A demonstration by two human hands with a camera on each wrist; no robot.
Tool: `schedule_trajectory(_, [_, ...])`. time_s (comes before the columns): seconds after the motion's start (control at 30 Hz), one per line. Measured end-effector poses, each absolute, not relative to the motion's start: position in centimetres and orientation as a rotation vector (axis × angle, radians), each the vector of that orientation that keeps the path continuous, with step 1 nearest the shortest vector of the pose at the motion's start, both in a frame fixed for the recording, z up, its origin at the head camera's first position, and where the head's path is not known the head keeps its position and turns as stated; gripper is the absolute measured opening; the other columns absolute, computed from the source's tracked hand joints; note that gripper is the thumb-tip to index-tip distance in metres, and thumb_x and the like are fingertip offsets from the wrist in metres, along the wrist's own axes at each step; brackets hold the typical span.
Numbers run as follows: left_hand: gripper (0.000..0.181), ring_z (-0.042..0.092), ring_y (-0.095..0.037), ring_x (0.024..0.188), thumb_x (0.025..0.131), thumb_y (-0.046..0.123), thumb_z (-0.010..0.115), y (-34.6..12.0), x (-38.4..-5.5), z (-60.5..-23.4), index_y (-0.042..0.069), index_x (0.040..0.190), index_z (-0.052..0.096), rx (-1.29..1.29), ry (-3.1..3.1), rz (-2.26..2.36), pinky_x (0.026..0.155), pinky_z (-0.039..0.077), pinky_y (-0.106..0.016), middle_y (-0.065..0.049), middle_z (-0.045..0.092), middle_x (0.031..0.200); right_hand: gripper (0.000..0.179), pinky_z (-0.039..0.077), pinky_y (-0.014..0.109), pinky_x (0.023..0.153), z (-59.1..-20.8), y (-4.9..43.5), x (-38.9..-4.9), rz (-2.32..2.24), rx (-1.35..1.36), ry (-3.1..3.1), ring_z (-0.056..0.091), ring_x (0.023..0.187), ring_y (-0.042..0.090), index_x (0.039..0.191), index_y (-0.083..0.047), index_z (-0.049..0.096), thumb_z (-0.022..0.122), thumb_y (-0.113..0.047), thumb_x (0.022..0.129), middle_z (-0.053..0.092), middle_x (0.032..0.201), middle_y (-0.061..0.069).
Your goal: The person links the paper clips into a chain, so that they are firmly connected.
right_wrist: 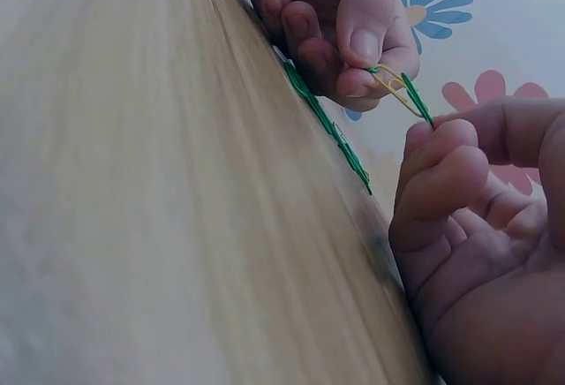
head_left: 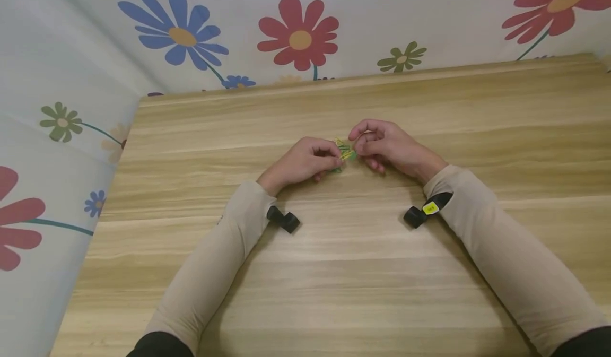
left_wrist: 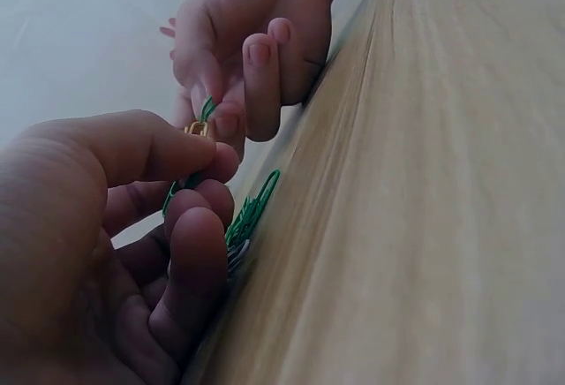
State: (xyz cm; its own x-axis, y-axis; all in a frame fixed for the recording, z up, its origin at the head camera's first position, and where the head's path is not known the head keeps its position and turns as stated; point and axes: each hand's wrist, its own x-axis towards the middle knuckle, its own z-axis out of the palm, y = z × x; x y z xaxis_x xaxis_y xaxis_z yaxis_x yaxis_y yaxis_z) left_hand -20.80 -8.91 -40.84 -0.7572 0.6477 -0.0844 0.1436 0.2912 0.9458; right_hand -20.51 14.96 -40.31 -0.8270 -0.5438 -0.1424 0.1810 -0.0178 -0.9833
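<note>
One yellow paperclip (right_wrist: 403,97) pinched by left grip (head_left: 305,160), one green paperclip (right_wrist: 418,99) by right grip (head_left: 393,147)

Held clips (right_wrist: 416,97) are suspended above the desk (head_left: 343,277), spanning the gap from left hand (head_left: 303,160) to right hand (head_left: 393,147) — one end pinched in each. Loose clips (left_wrist: 250,213) are laid on the desk below, between the hands. Left wrist camera (head_left: 288,222) and right wrist camera (head_left: 415,217) are mounted on the inner side of the arms, nearer the wearer than the hands. The desk is bounded by a backdrop (head_left: 360,15) — behind and along the left.
</note>
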Motion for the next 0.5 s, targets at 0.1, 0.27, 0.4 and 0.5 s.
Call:
schedule_trajectory(0.1, [0.010, 0.048, -0.019, 0.055, 0.097, 0.011, 0.066, -9.01, -20.74, -41.00, 0.005, 0.093, 0.072, 0.711, 2.113, 1.460, 0.051, 0.046, -0.029, -0.006, 0.054, 0.066, 0.020, 0.040, 0.023, 0.040, -40.42, 14.75, -20.43, -1.906, -0.336, 1.779, 0.048, 0.050, 0.013, 0.115, 0.006, 0.049, 0.050, 0.010, 0.094, 0.060, 0.079, 0.009])
schedule_trajectory(0.27, [0.010, 0.047, -0.019, 0.055, 0.097, 0.012, 0.066, -9.11, -20.67, -41.19, 0.005, 0.092, 0.072, 0.711, 2.112, 1.455, 0.052, 0.045, -0.030, -0.007, 0.052, 0.065, 0.019, 0.042, 0.023, 0.042, -40.48, 14.56, -20.36, -1.944, -0.288, 1.780, 0.049, 0.051, 0.013, 0.113, 0.009, 0.047, 0.048, 0.010, 0.094, 0.057, 0.075, 0.008])
schedule_trajectory(0.4, [0.011, 0.049, -0.019, 0.055, 0.098, 0.014, 0.066, -9.00, -20.76, -41.10, 0.006, 0.092, 0.071, 0.687, 2.133, 1.459, 0.051, 0.047, -0.030, -0.007, 0.054, 0.068, 0.019, 0.042, 0.023, 0.042, -40.55, 14.71, -20.41, -1.952, -0.305, 1.759, 0.049, 0.051, 0.013, 0.114, 0.009, 0.048, 0.048, 0.011, 0.095, 0.057, 0.075, 0.008])
schedule_trajectory(0.5, [0.011, 0.049, -0.019, 0.055, 0.098, 0.015, 0.066, -8.85, -20.78, -40.89, 0.007, 0.092, 0.070, 0.676, 2.158, 1.446, 0.051, 0.047, -0.030, -0.006, 0.055, 0.069, 0.020, 0.041, 0.023, 0.041, -40.47, 14.91, -20.43, -1.935, -0.351, 1.748, 0.047, 0.050, 0.014, 0.114, 0.008, 0.050, 0.051, 0.011, 0.094, 0.058, 0.077, 0.009])
